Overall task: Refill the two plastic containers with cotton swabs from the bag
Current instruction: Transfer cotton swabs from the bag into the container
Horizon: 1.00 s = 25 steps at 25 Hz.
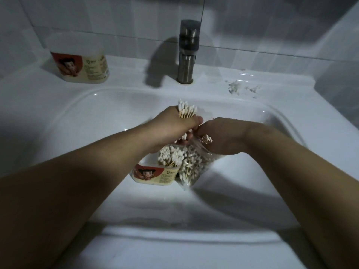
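Left hand, closed in a fist around a bunch of cotton swabs whose white tips project upward from the top of the grip, wooden stems visible just above the fingers; the hand is raised over the basin. Right hand, back toward the camera, fingers curled downward at the mouth of the clear plastic bag; it appears to be pinching the bag's upper edge, though the fingertips are hidden and the exact grip cannot be told. The two hands meet, thumb of the left against the knuckles of the right. The bag hangs below the right hand, filled with swabs lying in mixed directions, its lower corner reaching the basin floor. Touching the bag on its left side stands the near container, a translucent tub with a red cartoon label, open at the top and packed with swabs standing upright, tips uppermost; it lies directly beneath the left hand, inside the white sink. The far container, bearing the same label, rests on the sink ledge at the rear left, well apart from the hands; its contents cannot be told. Metal faucet at rear centre; scraps of white debris on the ledge to its right.
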Motion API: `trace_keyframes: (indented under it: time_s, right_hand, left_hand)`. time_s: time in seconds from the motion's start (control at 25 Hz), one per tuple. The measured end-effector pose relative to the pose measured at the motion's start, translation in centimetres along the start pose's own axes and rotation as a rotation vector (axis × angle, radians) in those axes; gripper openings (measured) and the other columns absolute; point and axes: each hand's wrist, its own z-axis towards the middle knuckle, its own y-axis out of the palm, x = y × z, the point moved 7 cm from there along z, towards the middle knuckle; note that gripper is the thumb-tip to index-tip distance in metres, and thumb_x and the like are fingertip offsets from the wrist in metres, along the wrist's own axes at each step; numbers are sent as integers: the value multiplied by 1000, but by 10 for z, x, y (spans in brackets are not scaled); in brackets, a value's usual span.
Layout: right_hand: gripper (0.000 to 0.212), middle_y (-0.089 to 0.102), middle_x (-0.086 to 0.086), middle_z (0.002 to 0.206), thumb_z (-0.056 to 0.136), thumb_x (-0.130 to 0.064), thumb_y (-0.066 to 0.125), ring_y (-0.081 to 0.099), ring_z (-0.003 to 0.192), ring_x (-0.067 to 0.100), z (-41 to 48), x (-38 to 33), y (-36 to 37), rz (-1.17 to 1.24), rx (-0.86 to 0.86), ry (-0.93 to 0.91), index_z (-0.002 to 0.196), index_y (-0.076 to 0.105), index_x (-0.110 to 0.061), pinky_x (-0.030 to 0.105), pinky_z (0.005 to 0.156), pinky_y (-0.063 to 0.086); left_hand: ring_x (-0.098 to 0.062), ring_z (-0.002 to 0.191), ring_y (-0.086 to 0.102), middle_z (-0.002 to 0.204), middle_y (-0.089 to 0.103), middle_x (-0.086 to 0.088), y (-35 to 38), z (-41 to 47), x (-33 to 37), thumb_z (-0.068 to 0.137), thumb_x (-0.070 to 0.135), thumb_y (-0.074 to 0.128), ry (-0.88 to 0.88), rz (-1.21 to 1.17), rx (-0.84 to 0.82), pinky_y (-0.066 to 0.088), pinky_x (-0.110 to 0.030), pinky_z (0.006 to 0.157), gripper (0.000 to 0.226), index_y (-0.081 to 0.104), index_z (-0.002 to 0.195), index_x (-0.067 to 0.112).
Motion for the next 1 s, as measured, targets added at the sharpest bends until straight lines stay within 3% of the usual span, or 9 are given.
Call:
trace_keyframes:
  time_s: [0.12,0.24,0.36,0.44,0.6,0.68,0.8,0.92,1.0]
  right_hand:
    - [35,57,-6,86,90,-14,52,51,70,7,0,-3,4,4,-49,0,122,61,-25,23,56,43]
    - [29,55,-9,78,92,-22,55,53,64,3,4,-7,3,14,19,-3,119,62,-29,18,53,42]
    - [32,54,-11,78,90,-23,57,58,63,6,8,-7,5,37,28,3,120,53,-34,22,55,45]
    - [34,52,-11,79,89,-21,59,55,65,7,8,-7,7,10,16,-5,121,49,-29,24,60,46]
    - [8,64,0,80,90,-18,58,64,62,14,2,-13,12,-21,-138,8,97,54,-19,19,46,49]
    - [14,67,5,84,90,-21,57,64,64,15,2,-12,13,-73,-161,22,102,62,-14,21,47,48]
    - [16,64,3,81,93,-22,51,60,67,15,1,-7,4,-109,-73,55,100,65,-16,26,54,48]
    - [12,54,-5,71,92,-16,53,52,62,9,-4,-7,-10,-104,34,48,92,64,-20,20,50,37]
    - [12,56,-8,67,86,-14,60,57,66,10,-7,-6,-18,-76,82,48,88,68,-23,18,52,39]
  left_hand:
    - [-14,60,59,78,66,-6,-1,1,-1,98,21,65,4,12,-5,51,-29,58,15,67,84,15]
    - [-18,65,60,76,66,-9,-2,2,-3,97,24,66,-7,33,0,52,-31,60,16,68,84,15]
    - [-14,63,60,77,67,-9,-4,3,-2,98,22,66,-1,17,15,52,-29,59,13,70,93,11]
    - [-12,60,59,77,66,-6,-4,3,0,98,20,65,12,-14,18,52,-28,58,11,69,93,11]
    - [-13,64,62,84,65,-5,-1,2,2,99,20,65,29,-47,11,54,-29,61,13,65,87,13]
    - [-14,65,62,85,66,-5,0,2,2,99,20,66,36,-55,5,54,-29,62,13,65,87,13]
    - [-14,66,63,84,66,-5,-1,1,4,99,20,65,42,-72,8,55,-30,63,12,66,90,12]
    - [-14,65,63,83,68,-5,1,1,7,100,18,63,76,-84,-5,54,-29,61,11,67,93,11]
    - [-15,65,66,85,71,-8,1,0,8,101,18,61,80,-79,-11,55,-29,60,12,68,95,10]
